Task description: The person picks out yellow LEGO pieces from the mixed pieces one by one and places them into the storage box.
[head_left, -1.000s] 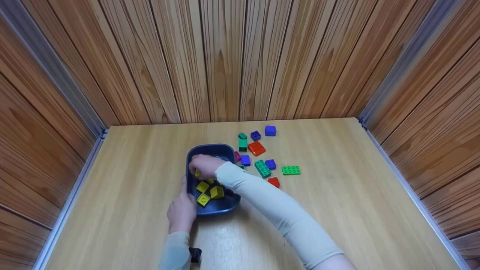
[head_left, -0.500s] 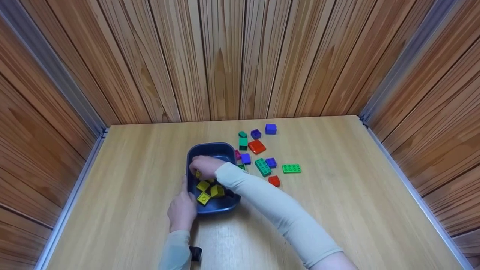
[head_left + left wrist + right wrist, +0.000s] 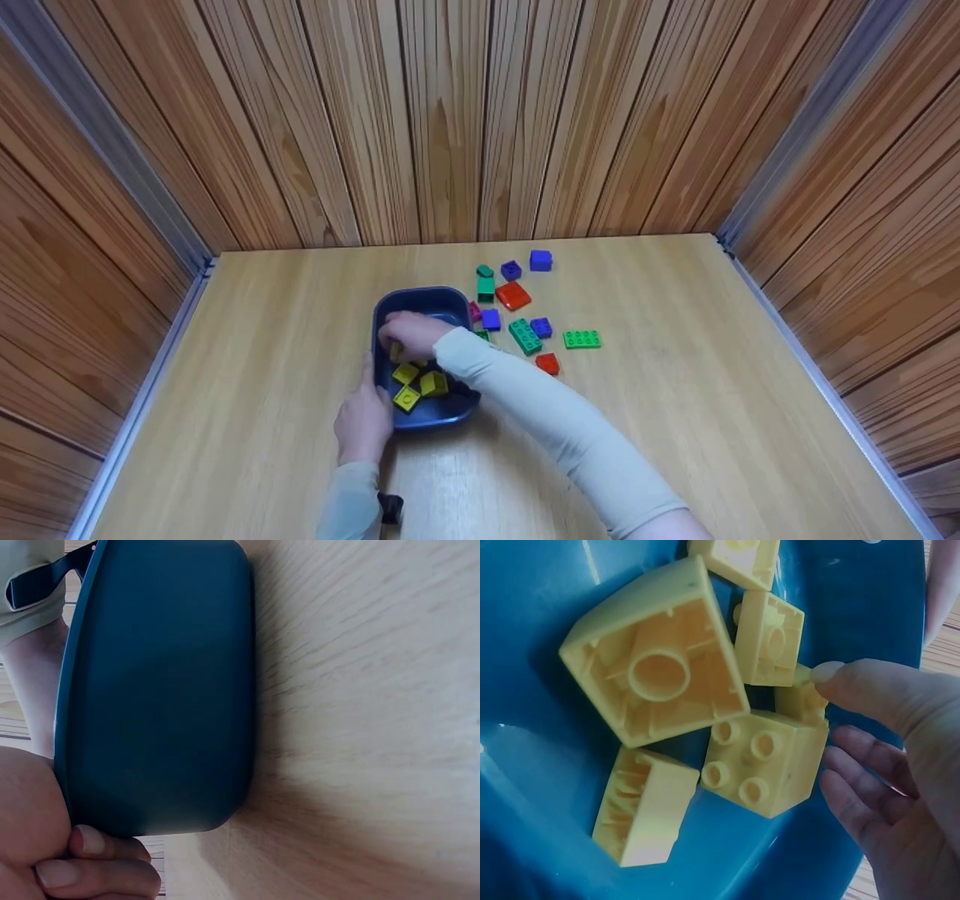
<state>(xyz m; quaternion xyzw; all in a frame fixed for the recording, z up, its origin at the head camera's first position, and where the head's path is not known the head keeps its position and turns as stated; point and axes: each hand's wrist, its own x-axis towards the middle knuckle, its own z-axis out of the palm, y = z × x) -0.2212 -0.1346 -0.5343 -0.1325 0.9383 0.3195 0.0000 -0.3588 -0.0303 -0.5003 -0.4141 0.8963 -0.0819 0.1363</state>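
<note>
A dark blue plastic tub (image 3: pixel 427 291) sits on the table with several yellow toy bricks (image 3: pixel 433 384) in it. My left hand (image 3: pixel 364 424) holds the tub's near left side, its index finger stretched along the wall. In the left wrist view, curled fingers (image 3: pixel 105 870) lie at the corner of the tub. My right hand (image 3: pixel 412 332) reaches down into the tub and pinches a yellow brick (image 3: pixel 799 699). The thumb tip is on that brick in the right wrist view, where nearer bricks partly cover it. A studded yellow brick (image 3: pixel 761 765) lies close beside the fingers.
Right of the tub, loose bricks lie scattered on the table: a dark green one (image 3: pixel 525 336), a bright green one (image 3: pixel 582 340), a flat red one (image 3: pixel 514 295) and several purple ones, including a block (image 3: pixel 541 260) at the back. Wood-panelled walls (image 3: pixel 450 135) enclose the table.
Both hands keep their places at the tub. The yellow brick at the right fingertips looks slightly turned. The bricks on the table lie as before.
</note>
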